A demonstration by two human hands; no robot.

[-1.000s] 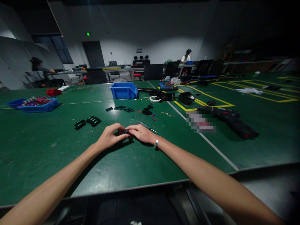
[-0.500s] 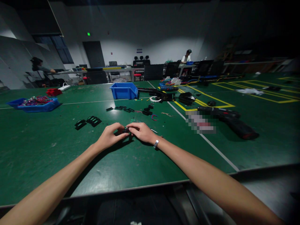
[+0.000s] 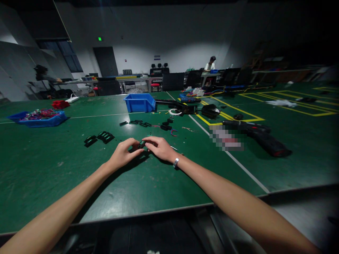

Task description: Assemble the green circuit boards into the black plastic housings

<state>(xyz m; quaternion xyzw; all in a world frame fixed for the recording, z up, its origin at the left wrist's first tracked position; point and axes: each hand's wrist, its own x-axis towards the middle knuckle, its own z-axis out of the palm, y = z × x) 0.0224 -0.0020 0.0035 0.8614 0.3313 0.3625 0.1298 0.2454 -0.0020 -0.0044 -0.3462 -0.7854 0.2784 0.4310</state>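
A small black casing with a green circuit board in it (image 3: 142,144) is held just above the green table. My left hand (image 3: 125,152) pinches it from the left between thumb and fingers. From the other side my right hand (image 3: 160,149) grips it too, fingertips touching its right end. Fingers hide part of the casing. To the left of my hands lie several similar black and green pieces (image 3: 106,136). Empty-looking black frames (image 3: 136,122) are spread beyond my hands. Partly behind my right hand is a thin light-coloured tool (image 3: 174,148).
A blue bin (image 3: 139,102) stands farther back, and a blue tray (image 3: 43,119) of small colourful parts is on the left. A black power drill (image 3: 265,135) lies at right. Red and blue wires (image 3: 173,133) rest near the middle. Two people sit in the background.
The casing has tilted slightly between my fingers, so more of its green board shows. Both hands have stayed in nearly the same place.
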